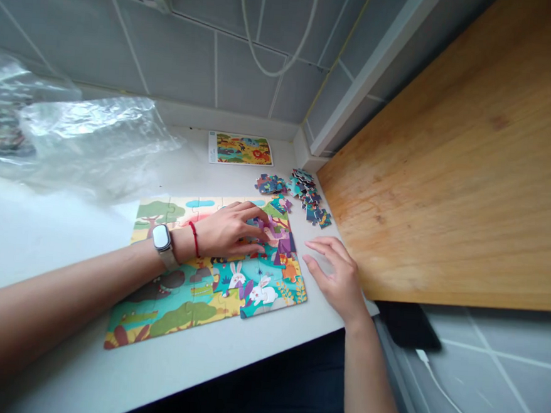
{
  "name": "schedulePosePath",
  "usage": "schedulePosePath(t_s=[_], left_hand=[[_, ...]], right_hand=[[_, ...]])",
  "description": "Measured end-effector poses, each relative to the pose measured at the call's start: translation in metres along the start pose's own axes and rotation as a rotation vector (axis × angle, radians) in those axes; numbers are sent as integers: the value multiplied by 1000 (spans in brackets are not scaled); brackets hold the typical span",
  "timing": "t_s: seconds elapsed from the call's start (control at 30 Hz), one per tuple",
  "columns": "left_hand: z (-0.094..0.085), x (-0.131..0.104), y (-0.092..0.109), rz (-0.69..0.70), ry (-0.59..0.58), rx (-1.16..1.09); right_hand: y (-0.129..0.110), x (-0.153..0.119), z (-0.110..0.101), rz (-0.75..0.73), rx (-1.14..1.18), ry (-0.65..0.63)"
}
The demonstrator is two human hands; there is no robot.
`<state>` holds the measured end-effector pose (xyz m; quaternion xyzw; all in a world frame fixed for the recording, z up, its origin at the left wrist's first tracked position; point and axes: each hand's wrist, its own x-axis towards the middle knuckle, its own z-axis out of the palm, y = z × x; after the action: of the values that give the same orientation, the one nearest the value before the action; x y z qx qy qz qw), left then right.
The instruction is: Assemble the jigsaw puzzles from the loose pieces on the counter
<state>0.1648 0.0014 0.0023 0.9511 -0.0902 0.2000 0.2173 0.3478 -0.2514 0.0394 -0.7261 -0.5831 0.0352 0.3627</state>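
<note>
A colourful animal jigsaw puzzle (187, 313) lies on the white table, joined over most of its left part. On top of its right part rest other joined pieces with two white rabbits (264, 292). My left hand (236, 229), with a watch and a red cord at the wrist, lies over the puzzle. Its fingers are spread and touch the purple pieces (280, 241) near the right edge. Just right of the puzzle, my right hand (334, 273) hovers with fingers apart and nothing in them.
Loose puzzle pieces (305, 186) are heaped behind the puzzle at the right. A picture card (242, 149) lies near the wall. Clear plastic bags (96, 137) sit at the left. A wooden board (467, 157) borders the table's right side; below it is a black device (408, 326) with a white cable.
</note>
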Motion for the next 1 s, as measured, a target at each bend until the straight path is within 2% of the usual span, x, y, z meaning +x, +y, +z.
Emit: schedulePosePath(t_s=[0.07,0.13,0.23,0.37,0.47,0.67,1.0], left_hand=[[1,0,-2,0,21,-14],[1,0,-3,-6,39,-27],[1,0,-4,-23,66,-41],[1,0,-5,-47,102,-51],[2,0,-6,-68,137,-75],[2,0,-6,-178,201,-144],[1,0,-6,-241,284,-184]], right_hand=[[-6,-33,5,28,5,89],[-12,-59,10,64,1,112],[-16,-78,16,110,2,86],[-14,-77,15,172,33,-2],[-12,-74,14,199,52,-20],[-14,-73,16,226,71,9],[-17,-70,16,258,88,31]])
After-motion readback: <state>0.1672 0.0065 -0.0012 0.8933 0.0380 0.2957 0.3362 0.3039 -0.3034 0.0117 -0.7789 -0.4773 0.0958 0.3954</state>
